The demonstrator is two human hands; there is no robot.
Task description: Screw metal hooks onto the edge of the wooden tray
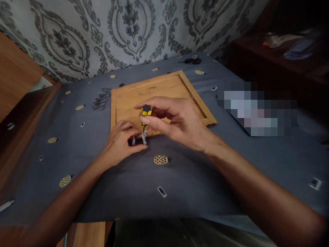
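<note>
My right hand (177,121) is closed round a short screwdriver with a yellow and black handle (146,111), held upright with its tip pointing down. Below it, my left hand (120,144) pinches a small metal bracket (143,137) against the near edge of a wooden board (164,91). The screwdriver's tip meets the bracket. Both hands sit at the board's front edge, over a grey bedsheet (180,178) with a pineapple print.
A pile of metal brackets (101,100) lies on the sheet left of the board. A dark object (192,60) rests near the patterned wall at the back. Wooden furniture stands at the left, a dark shelf at the right, and a blurred patch covers part of the right side.
</note>
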